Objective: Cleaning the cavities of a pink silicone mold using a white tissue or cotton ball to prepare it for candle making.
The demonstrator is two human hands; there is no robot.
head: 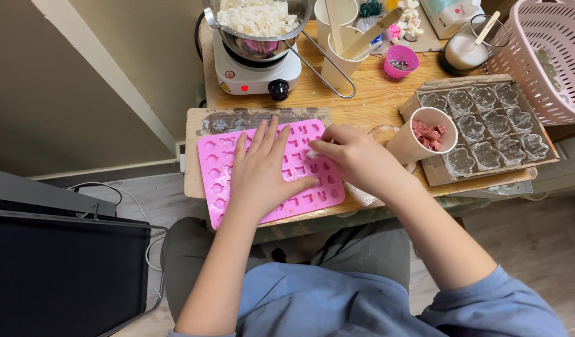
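Hands (262,171): two
Pink moulds (216,168): one
Clear moulds (487,125): two
Paper cups (418,134): three
Baskets (543,56): one
Hot plates (253,75): one

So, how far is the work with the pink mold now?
Looks done: white chunks sit in the pot on the hotplate, and the clear mold looks filled. In hand: the left hand presses flat on the pink mold, and the right hand pinches a small white piece over it. Left: many pink cavities look empty.
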